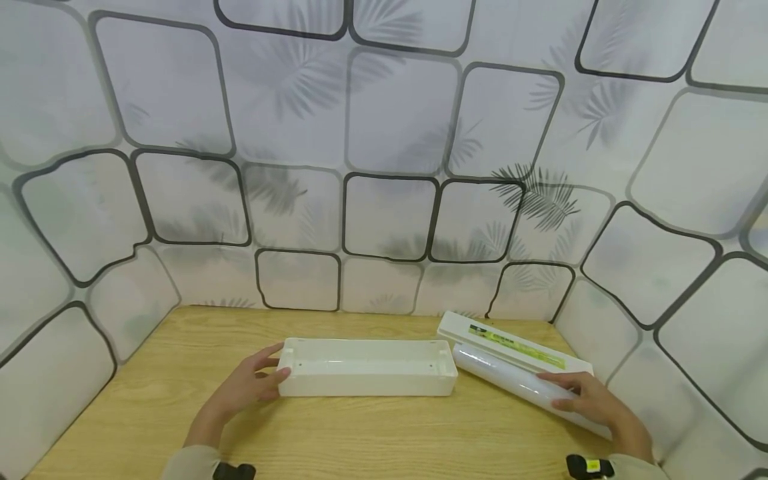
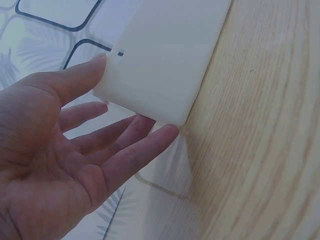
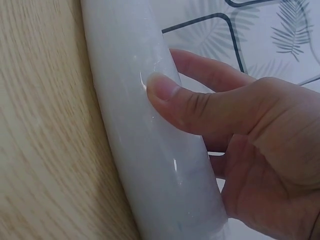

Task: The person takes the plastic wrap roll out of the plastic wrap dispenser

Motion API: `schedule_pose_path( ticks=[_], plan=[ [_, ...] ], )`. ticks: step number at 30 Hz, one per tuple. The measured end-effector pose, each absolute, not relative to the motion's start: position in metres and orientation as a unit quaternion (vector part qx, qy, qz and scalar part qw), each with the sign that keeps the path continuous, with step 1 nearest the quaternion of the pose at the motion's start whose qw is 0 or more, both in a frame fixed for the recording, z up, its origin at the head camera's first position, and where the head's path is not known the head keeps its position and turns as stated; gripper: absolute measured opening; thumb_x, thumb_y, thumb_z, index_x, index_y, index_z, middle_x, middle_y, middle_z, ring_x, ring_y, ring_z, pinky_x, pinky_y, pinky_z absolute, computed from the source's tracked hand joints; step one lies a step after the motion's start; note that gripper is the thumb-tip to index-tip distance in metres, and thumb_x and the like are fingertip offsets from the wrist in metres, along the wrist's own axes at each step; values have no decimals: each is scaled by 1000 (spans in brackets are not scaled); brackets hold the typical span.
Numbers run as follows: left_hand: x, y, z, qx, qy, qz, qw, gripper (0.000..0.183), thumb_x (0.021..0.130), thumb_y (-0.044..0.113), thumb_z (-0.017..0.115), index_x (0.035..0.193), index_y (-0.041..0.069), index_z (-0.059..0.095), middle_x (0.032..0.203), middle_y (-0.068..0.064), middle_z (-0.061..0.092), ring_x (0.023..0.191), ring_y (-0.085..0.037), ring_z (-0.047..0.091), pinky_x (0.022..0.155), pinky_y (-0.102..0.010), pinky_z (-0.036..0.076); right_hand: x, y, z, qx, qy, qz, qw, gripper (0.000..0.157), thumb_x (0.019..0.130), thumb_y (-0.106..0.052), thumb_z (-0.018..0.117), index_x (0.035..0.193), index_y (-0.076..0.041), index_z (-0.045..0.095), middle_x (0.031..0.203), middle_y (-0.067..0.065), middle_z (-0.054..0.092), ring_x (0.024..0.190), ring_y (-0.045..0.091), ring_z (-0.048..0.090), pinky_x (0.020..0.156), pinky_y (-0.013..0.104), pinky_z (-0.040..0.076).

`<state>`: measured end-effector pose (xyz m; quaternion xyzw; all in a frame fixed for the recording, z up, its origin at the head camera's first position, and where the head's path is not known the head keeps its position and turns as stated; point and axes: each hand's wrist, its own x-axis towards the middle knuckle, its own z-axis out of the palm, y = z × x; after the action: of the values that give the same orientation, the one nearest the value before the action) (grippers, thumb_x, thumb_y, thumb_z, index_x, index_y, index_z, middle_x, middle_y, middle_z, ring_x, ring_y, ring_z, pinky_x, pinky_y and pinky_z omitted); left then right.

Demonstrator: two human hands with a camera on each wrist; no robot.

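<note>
A long, open white plastic box (image 1: 366,385) sits on the table, its hollow side facing up. My left hand (image 1: 249,383) holds its left end, thumb at the front rim and fingers spread along the end wall. In the left wrist view, the little fingertip touches the lower corner of the box (image 2: 160,55). To the right, a glossy roll of cling film (image 1: 510,375) lies slanted. My right hand (image 1: 585,397) grips the roll near its close end; in the right wrist view the thumb (image 3: 165,92) presses on it, the fingers partly hidden behind.
Behind the roll lies a long white lid (image 1: 474,331) with a yellow-green label, slanted the same way. The wooden table (image 1: 360,440) is bordered by a patterned cloth backdrop (image 1: 294,220) at the back and both sides. Dark devices are strapped on both wrists.
</note>
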<state>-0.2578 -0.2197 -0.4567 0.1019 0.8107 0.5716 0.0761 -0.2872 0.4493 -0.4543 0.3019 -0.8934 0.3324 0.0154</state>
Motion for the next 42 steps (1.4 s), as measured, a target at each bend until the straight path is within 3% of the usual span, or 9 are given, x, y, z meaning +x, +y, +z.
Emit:
schedule_pose_path(
  ticks=[18,23,26,30,33,35,42],
  plan=[
    [-261,-220,-456,108,811,571,76,75,105,23,63,161,-5,22,151,-43,40,118,-41,66,88,-45,63,-285,450,-451,275,-906,322,-9,45,92,-14,75,137,-14,68,132,-34,55,115,-22,43,80,16,48],
    [-260,-221,-457,109,812,569,77,77,104,25,63,161,-6,21,150,-44,39,118,-41,66,88,-44,63,-285,450,-445,257,-913,316,-40,48,91,-18,76,137,-8,67,134,-14,66,113,-22,45,82,14,48],
    [-259,-221,-459,107,810,572,81,76,104,24,64,161,-5,22,150,-44,40,119,-42,66,88,-43,63,-284,449,-441,256,-908,324,-64,50,90,-19,77,137,-6,67,133,-12,67,112,-23,44,84,10,46],
    [-259,-220,-460,107,808,574,77,75,103,23,64,160,-5,24,150,-44,40,120,-43,65,88,-44,63,-286,444,-438,274,-911,305,-37,45,90,-14,77,131,1,69,127,2,74,113,-20,50,85,11,50],
    [-259,-220,-460,104,810,573,74,75,103,24,65,160,-5,25,150,-43,41,119,-43,65,89,-45,63,-285,439,-435,267,-921,281,-24,42,92,-12,76,128,7,68,122,25,73,108,-13,57,84,16,53],
    [-259,-220,-460,99,810,573,75,75,103,24,65,160,-4,25,150,-43,41,119,-42,66,88,-44,63,-284,437,-433,250,-928,274,-34,42,93,-13,75,129,8,67,122,32,70,106,-12,58,84,17,54],
    [-258,-219,-459,93,810,574,77,75,103,24,65,160,-4,25,150,-43,40,120,-43,65,90,-44,63,-282,431,-429,223,-937,265,-39,46,95,-14,74,132,11,63,127,34,67,105,-5,61,85,19,54]
  ],
)
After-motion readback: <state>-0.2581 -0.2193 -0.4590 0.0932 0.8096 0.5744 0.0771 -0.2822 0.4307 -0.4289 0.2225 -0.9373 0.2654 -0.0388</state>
